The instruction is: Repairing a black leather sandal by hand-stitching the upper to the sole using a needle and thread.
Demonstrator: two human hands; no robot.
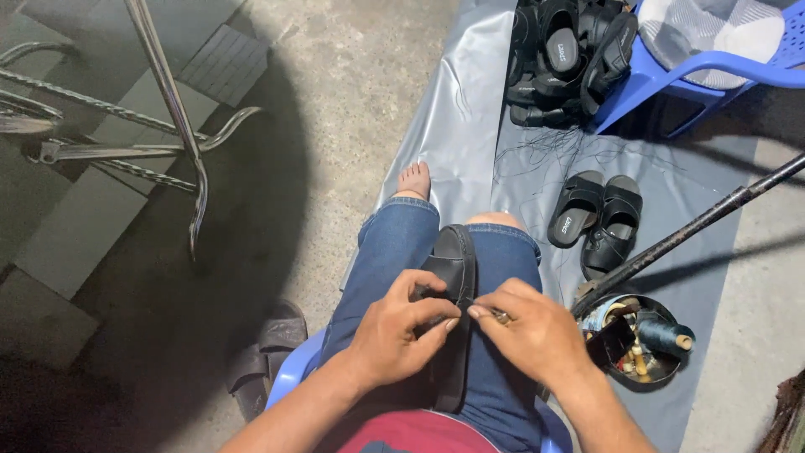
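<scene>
A black sandal (pixel 454 277) lies lengthwise between the knees on the person's lap. The left hand (pixel 401 327) pinches its left edge, fingers closed on it; the right hand (pixel 534 331) nips a small tool at the sandal's right edge. Just right sits a bowl (pixel 635 340) of thread; a sandal pair (pixel 597 220) lies ahead on the grey sheet (pixel 457 126), with bare concrete open to the left.

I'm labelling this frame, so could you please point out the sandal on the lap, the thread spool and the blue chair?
Sandal (pixel 457 260): head view, on its black strap.
Thread spool (pixel 662 334): head view, on its dark wound thread.
Blue chair (pixel 641 84): head view, on its seat edge.
</scene>
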